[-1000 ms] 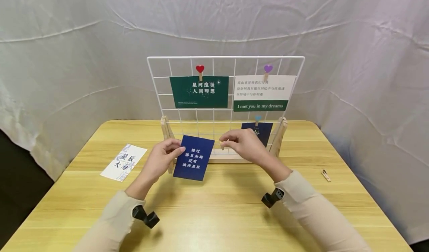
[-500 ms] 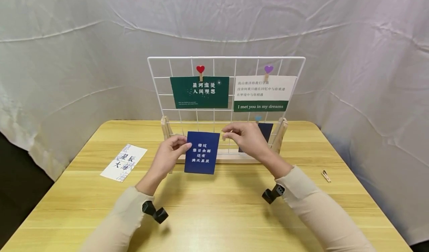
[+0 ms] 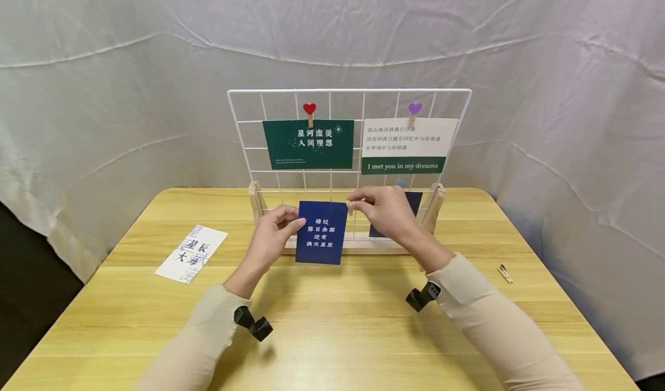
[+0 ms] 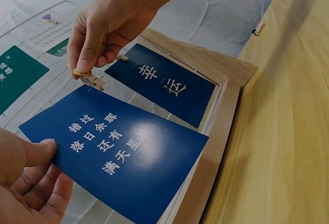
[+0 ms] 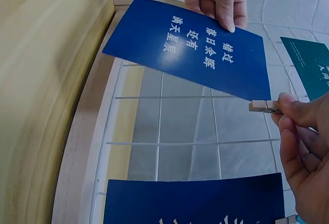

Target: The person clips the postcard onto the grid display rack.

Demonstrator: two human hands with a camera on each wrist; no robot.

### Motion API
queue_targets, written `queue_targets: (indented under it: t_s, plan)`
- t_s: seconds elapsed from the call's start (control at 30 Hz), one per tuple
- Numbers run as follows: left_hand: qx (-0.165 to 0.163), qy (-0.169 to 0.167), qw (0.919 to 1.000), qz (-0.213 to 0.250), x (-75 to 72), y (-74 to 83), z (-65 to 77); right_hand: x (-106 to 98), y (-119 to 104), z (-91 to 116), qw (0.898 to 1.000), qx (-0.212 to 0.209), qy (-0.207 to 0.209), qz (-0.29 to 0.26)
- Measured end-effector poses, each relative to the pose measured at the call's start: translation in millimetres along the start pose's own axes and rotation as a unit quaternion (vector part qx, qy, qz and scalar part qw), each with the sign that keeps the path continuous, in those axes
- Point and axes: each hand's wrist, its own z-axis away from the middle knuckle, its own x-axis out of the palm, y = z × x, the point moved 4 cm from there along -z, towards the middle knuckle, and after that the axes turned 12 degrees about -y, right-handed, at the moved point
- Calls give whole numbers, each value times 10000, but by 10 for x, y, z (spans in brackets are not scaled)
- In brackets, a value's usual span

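My left hand (image 3: 270,235) pinches the left edge of a blue card (image 3: 321,246) with white writing, held upright in front of the white wire grid (image 3: 331,186). In my right hand (image 3: 387,209) a small wooden clothespin (image 5: 263,106) is pinched between thumb and fingers. It sits right by the card's upper right corner; whether it touches the card I cannot tell. Behind my right hand another dark blue card (image 4: 162,84) hangs on the grid, partly hidden in the head view.
Higher on the grid hang a green card (image 3: 312,154) under a red heart clip (image 3: 309,108) and a white-and-green card (image 3: 407,134) under a purple heart clip (image 3: 415,108). A white card (image 3: 192,253) lies on the table's left, a loose clothespin (image 3: 504,273) on its right.
My left hand has carried the blue card rightward and slightly up, close to the clothespin. My right hand has shifted slightly up, covering more of the dark blue card behind it.
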Motion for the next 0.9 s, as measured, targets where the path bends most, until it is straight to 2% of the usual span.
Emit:
queue_targets:
  t_s: [0.27,0.43,0.67,0.9]
  plan:
    - [73,127,9999,-1,47,5,-64,-47,-3,-11,9997,196,51,130]
    - [83,270,9995,-172,75,6,-106,-89,17,-28,9994,311,90,149]
    - [164,282,9989,-346,121,29,-154,-192,-17,-56,9987,92,377,335]
    - [168,246,9990,-323,196,50,-204,-219,-59,-81,9972,-5,548,509]
